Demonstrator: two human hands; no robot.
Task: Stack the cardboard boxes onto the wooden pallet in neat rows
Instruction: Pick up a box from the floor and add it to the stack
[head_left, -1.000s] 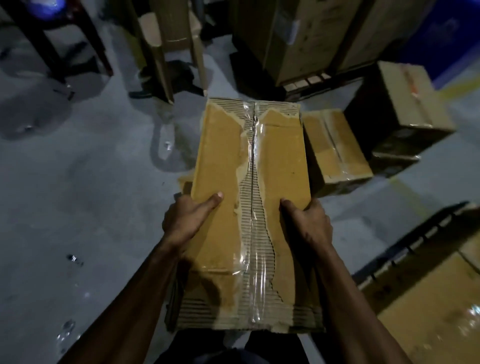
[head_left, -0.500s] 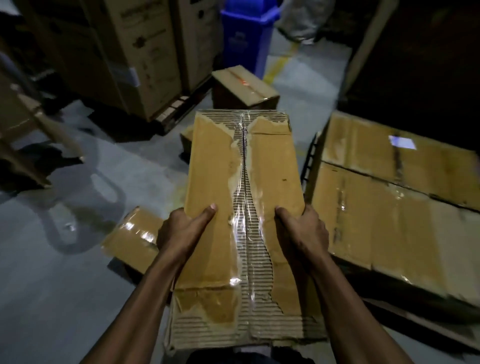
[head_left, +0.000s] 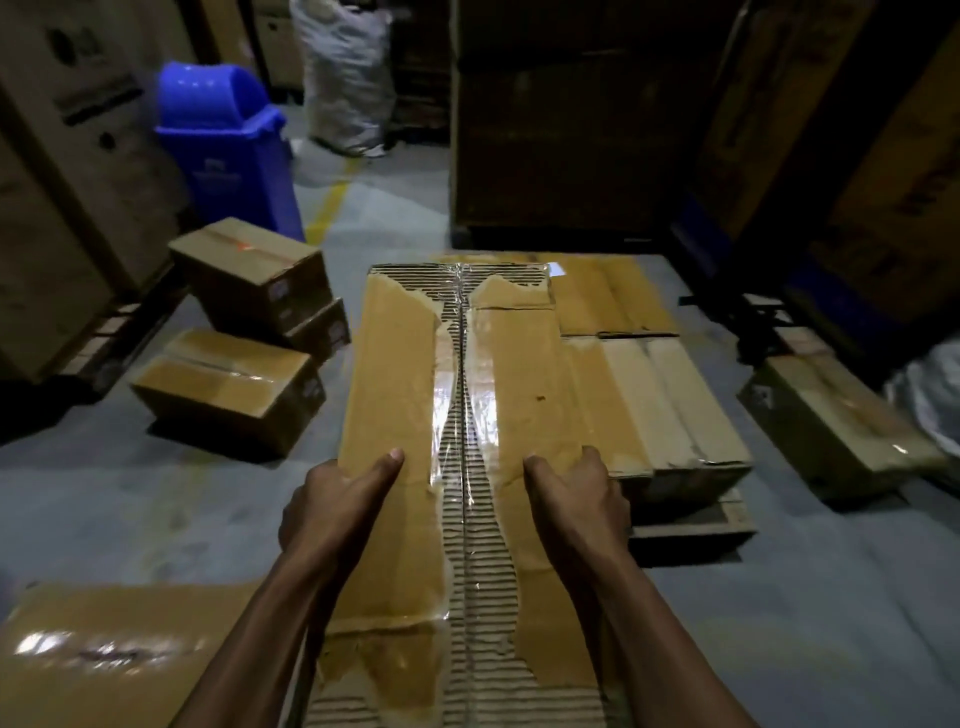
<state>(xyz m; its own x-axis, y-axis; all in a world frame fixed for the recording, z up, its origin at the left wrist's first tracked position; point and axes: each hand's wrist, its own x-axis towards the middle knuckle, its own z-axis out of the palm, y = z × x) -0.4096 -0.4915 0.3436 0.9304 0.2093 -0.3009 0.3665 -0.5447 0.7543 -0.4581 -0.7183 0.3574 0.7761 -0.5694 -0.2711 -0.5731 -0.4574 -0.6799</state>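
I carry a long cardboard box (head_left: 400, 374) with a torn, taped top, held out in front of me. My left hand (head_left: 332, 509) grips its left edge and my right hand (head_left: 576, 499) grips its right edge, thumbs on top. Beyond and to the right, the wooden pallet (head_left: 691, 527) lies on the floor with flat boxes (head_left: 649, 395) laid on it. The carried box overlaps the pallet's left part and hides it.
Loose boxes lie on the floor at left (head_left: 228, 389), (head_left: 254, 275), one at right (head_left: 831, 431) and one at bottom left (head_left: 104, 649). A blue bin (head_left: 228, 150), a white sack (head_left: 348, 78) and tall stacked cartons (head_left: 571, 119) stand behind.
My view has swung right while I carry the box. The pallet with its boxes, off to the right before, now lies straight ahead under the box's far end.
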